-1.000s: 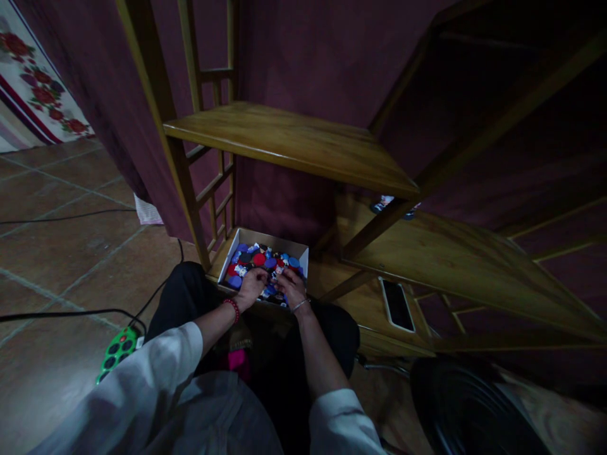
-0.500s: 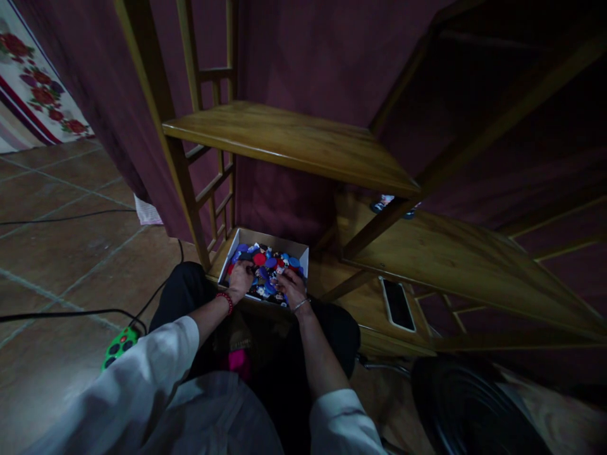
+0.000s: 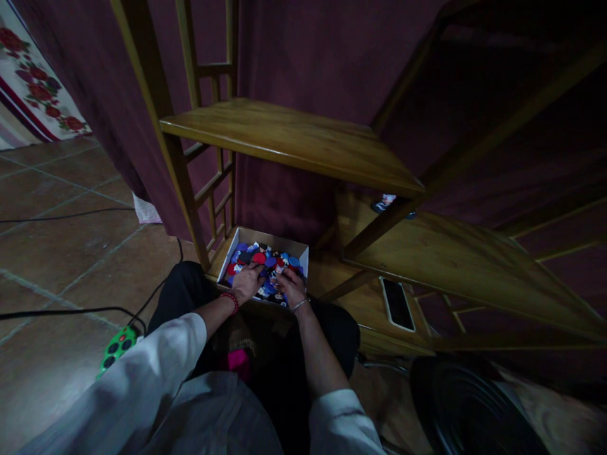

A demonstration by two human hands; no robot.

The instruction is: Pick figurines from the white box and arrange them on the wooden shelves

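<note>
A shallow box point(image 3: 306, 260) with pale walls stands on the low wooden shelf in front of me. It holds a jumble of small toy-like pieces point(image 3: 259, 258) in red, blue, purple, black and white; some are round discs, others look like little figures. My left hand point(image 3: 247, 282) lies over the box's left and middle part, its curled fingertips among the pieces. On the right side my right hand point(image 3: 292, 289) is bent over the pieces, fingers drawn together. Whatever lies between the fingers of either hand is too small and dark to name.
A wooden shelf board point(image 3: 289, 136) juts out above the box. To the right lies a phone point(image 3: 397, 304) on the lower shelf point(image 3: 367, 309). A green controller-like object point(image 3: 117, 347) and black cables point(image 3: 71, 312) are on the tiled floor. A dark round object point(image 3: 474, 404) stands at lower right.
My left hand has shifted right across the box, toward my right hand, uncovering red and dark pieces at the left. My right hand stays almost in place.
</note>
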